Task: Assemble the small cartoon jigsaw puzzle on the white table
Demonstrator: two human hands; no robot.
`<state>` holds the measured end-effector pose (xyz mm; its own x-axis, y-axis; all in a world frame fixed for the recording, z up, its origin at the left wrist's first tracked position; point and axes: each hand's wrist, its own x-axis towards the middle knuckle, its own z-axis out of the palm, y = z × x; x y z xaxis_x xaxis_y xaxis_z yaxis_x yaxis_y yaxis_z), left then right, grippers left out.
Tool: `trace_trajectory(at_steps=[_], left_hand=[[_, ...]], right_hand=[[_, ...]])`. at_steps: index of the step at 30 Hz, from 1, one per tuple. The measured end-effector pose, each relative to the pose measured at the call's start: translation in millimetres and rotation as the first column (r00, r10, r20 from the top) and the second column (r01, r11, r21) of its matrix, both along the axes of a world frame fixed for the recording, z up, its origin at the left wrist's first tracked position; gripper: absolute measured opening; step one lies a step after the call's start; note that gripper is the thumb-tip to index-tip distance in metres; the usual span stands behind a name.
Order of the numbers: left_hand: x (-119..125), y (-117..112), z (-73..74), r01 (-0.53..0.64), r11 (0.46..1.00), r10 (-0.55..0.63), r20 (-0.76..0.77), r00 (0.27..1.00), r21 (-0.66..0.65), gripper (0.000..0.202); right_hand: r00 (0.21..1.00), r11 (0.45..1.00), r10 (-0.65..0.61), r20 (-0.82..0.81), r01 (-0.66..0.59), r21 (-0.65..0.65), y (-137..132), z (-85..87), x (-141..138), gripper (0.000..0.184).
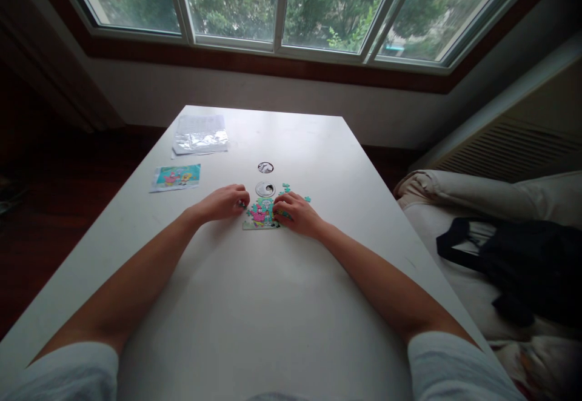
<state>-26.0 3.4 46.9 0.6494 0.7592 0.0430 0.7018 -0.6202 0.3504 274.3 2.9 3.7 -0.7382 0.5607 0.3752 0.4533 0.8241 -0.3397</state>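
Note:
A partly assembled jigsaw puzzle (260,217) with a pink cartoon figure on green lies on the white table. To its left, my left hand (226,202) is closed in a pinch on a small jigsaw puzzle piece (242,205), mostly covered by the fingertips. My right hand (297,214) lies over the puzzle's right part, its bent fingers and thumb gripping it there and hiding some of the picture. Loose green pieces (286,188) are scattered just beyond the right hand. Behind the puzzle is a round disc (265,189) with a grey-and-white surface.
Farther back lies a second round disc (265,168). A colourful cartoon picture sheet (177,177) and a clear plastic bag on papers (200,134) lie on the table's left. Right of the table (273,304), a dark garment or bag (531,261) rests on a pale couch (491,192).

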Motion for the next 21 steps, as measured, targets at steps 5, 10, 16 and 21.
trace_trajectory(at_steps=[5, 10, 16, 21], left_hand=[[0.2, 0.2, -1.1, 0.009, 1.0, -0.009, -0.002, 1.0, -0.022, 0.014], [-0.6, 0.2, 1.4, -0.007, 0.999, 0.008, 0.014, 1.0, -0.037, 0.02], [-1.0, 1.3, 0.0, -0.047, 0.999, 0.047, 0.02, 0.999, -0.015, 0.02], [-2.2, 3.1, -4.3, -0.063, 0.998, 0.063, 0.014, 0.998, -0.004, 0.017]], right_hand=[[1.0, 1.0, -0.002, 0.006, 0.002, -0.004, 0.8, 0.3, 0.2, 0.012], [1.0, 1.0, -0.002, 0.005, 0.002, -0.004, 1.5, -2.3, 0.9, 0.013], [1.0, 1.0, -0.002, 0.008, 0.002, -0.003, 1.8, -3.5, 0.4, 0.013], [1.0, 1.0, -0.003, 0.008, 0.003, 0.003, 2.4, -3.2, 0.3, 0.013]])
